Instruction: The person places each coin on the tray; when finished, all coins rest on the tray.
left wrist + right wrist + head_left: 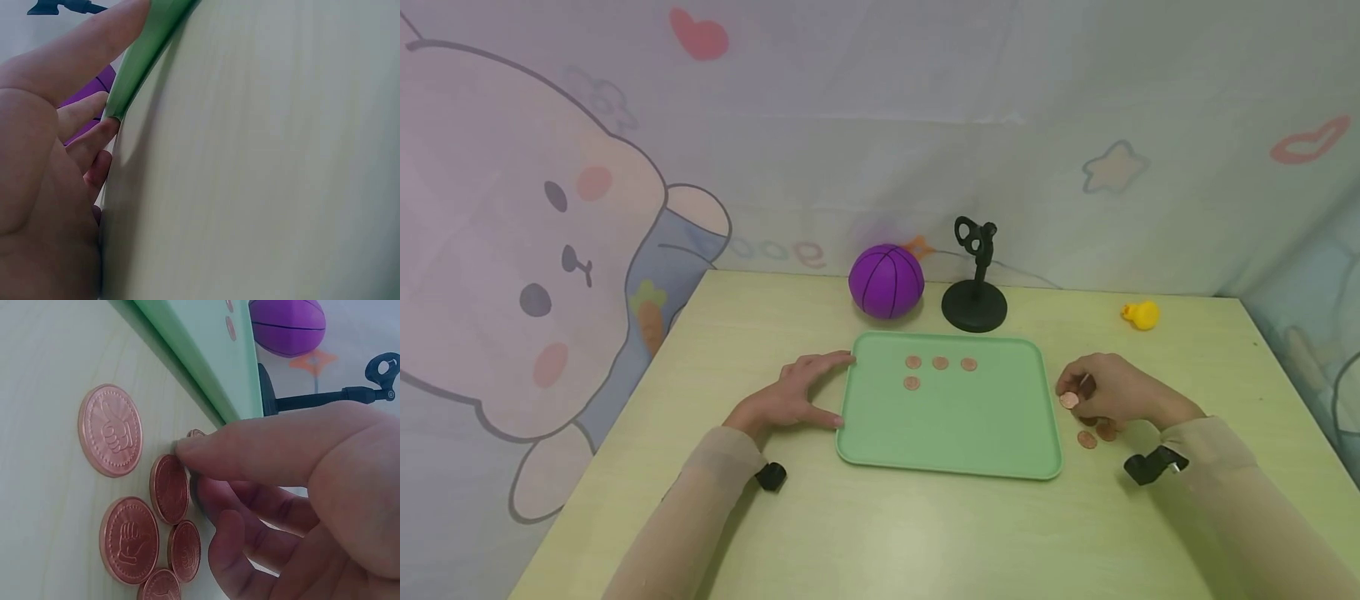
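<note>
A light green tray (947, 433) lies on the table, with several copper-coloured coins (940, 363) in its upper left part: three in a row and one below the row's left end. My left hand (790, 396) is spread at the tray's left side, its thumb and fingers touching the rim. Just right of the tray, my right hand (1108, 390) pinches a coin (1069, 400) between thumb and fingers. Under and beside that hand several loose coins (129, 540) lie on the table, one showing a thumbs-up design. The thumb partly hides the pinched coin in the right wrist view.
Behind the tray stand a purple ball (887, 282) and a black stand (974, 305) with a round base. A small yellow toy (1142, 315) sits at the back right of the pale wooden table (880, 542). A printed curtain (865, 167) hangs behind.
</note>
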Demonstrator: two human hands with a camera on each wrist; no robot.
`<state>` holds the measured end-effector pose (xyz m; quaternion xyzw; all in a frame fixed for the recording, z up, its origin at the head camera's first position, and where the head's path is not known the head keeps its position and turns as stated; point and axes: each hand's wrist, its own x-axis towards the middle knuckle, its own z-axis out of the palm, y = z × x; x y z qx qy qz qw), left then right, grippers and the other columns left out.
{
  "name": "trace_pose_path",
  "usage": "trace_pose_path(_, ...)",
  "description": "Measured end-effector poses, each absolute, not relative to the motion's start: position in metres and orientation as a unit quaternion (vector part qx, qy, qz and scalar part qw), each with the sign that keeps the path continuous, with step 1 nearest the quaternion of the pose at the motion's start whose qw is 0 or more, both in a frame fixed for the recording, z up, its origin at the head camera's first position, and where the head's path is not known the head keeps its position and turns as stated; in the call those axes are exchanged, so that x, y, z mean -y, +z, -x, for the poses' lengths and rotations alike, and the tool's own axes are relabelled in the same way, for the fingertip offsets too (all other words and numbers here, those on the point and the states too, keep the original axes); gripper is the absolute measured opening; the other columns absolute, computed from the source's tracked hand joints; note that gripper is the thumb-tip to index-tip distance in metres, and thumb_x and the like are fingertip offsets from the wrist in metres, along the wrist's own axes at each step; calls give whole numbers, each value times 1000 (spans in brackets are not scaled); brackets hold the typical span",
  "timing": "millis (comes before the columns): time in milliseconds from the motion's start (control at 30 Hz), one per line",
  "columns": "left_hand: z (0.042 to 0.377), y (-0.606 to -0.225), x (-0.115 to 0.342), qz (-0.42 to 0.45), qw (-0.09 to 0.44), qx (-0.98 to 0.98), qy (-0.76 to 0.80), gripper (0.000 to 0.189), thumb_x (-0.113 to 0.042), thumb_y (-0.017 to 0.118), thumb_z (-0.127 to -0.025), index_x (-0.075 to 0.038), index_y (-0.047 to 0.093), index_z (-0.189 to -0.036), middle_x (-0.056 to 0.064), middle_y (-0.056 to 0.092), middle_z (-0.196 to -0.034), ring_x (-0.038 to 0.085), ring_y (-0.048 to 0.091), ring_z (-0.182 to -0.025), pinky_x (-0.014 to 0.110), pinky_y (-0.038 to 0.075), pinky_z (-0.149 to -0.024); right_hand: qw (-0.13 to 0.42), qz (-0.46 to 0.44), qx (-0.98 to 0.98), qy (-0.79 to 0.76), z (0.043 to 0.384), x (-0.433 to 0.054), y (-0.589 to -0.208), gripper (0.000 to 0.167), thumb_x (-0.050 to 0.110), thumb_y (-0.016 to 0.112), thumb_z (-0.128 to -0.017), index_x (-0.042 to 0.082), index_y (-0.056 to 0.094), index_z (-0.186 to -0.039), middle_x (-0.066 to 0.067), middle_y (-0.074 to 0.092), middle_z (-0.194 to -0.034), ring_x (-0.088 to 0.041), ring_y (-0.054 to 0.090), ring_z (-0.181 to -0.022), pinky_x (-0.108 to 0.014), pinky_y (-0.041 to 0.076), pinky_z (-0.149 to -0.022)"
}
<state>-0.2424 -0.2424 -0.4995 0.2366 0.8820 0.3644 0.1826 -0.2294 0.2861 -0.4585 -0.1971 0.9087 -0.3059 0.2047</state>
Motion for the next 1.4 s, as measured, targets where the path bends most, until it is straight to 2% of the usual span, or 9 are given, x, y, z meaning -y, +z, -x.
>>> trace_pose_path(367,244,-500,243,-234,185,-882,365,104,-43,94,-77,-37,37,-163,-5,28,-170,30,18,-153,63,16,-118,194,202,-916,-286,234,-291,-463,21,9,79,-90,4,77,-111,2,72,-88,-16,65,-78,-31,56,-77)
trace_pose_path(633,244,-499,242,-229,187,-883,364,103,-44,94,-76,-39,37,-162,-4,28,-169,31,17,-152,65,16,-118,158,212,-923,-279,229,-290,-458,12,15,79,-94,10,77,-105,3,69,-90,-15,64,-80,-30,55,-74)
trace_pose_path(867,244,-500,243,-238,183,-881,365,103,-43,94,-77,-36,37,-162,-3,30,-169,32,19,-152,65,16,-118,139,176,-930,-291,230,-283,-452,19,19,79,-96,11,75,-113,0,69,-96,-18,64,-86,-34,53,-78)
trace_pose_path(1167,244,-501,243,-231,187,-884,362,104,-45,94,-76,-39,37,-162,-6,29,-169,30,19,-152,64,16,-119,74,244,-914,-316,236,-262,-454,14,15,80,-94,10,78,-108,4,72,-95,-12,67,-83,-27,56,-77)
trace_pose_path(1400,244,-500,243,-233,184,-884,361,103,-45,94,-75,-39,38,-161,-7,30,-168,29,19,-153,64,16,-119,87,262,-902,-333,241,-236,-456,13,14,79,-95,11,78,-107,4,74,-99,-13,69,-85,-31,58,-80)
